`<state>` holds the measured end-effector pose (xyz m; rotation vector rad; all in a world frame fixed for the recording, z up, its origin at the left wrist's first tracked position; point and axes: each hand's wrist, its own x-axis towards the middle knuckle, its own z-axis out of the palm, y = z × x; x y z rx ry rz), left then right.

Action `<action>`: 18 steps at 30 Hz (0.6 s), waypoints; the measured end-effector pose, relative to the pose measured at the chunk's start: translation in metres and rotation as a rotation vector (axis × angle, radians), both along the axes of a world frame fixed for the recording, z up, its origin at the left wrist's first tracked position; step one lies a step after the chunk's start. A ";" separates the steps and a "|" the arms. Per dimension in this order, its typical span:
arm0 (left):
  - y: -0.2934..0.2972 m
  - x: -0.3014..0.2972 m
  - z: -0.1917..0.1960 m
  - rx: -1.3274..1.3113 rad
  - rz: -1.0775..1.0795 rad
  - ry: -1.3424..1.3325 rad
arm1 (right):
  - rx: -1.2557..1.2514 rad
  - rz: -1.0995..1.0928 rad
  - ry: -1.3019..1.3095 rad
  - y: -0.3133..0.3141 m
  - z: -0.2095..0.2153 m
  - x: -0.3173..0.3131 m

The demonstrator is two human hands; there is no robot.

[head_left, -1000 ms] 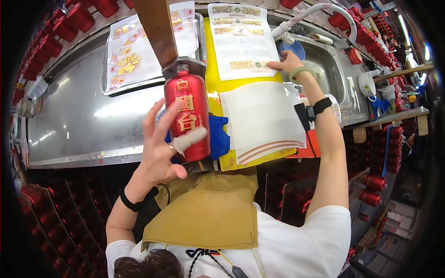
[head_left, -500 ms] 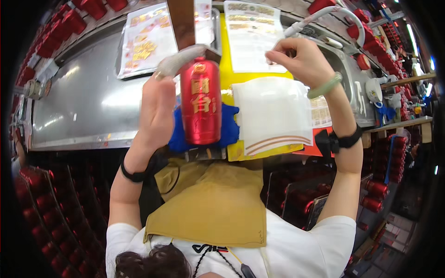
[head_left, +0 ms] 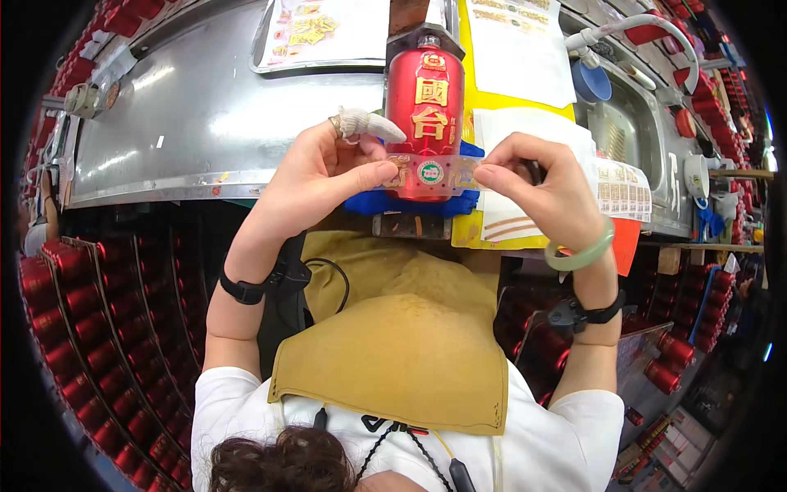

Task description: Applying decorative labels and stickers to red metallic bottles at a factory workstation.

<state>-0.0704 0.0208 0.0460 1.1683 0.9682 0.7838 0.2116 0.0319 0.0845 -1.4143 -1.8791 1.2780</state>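
Observation:
A red bottle (head_left: 424, 98) with gold characters lies in a blue holder (head_left: 385, 202) at the front edge of a steel workbench (head_left: 197, 123). My left hand (head_left: 324, 168) and my right hand (head_left: 537, 184) pinch the two ends of a clear label strip (head_left: 430, 173) with a small round green mark. The strip is stretched flat over the lower part of the bottle. A white wrap covers my left index finger. My right wrist wears a pale green bangle (head_left: 584, 252).
A white sheet on a yellow pad (head_left: 508, 131) lies right of the bottle. Printed sheets (head_left: 316, 33) lie at the back. A sink with a white hose (head_left: 648, 33) and blue cup (head_left: 592, 80) is far right. Crates of red bottles (head_left: 74, 328) surround me.
My right hand has come back from the far sheet to the bottle. My left hand has dropped from the bottle's top. Both hands now hold the strip across the bottle.

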 end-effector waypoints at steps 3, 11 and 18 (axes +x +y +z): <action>0.000 0.000 -0.021 0.001 0.088 0.015 | 0.007 -0.066 0.024 -0.006 -0.031 0.001; 0.002 0.005 -0.045 -0.022 0.172 -0.049 | 0.027 -0.148 0.134 -0.005 -0.066 -0.005; -0.002 0.010 -0.050 -0.047 0.232 -0.155 | -0.100 -0.159 0.253 -0.004 -0.075 -0.007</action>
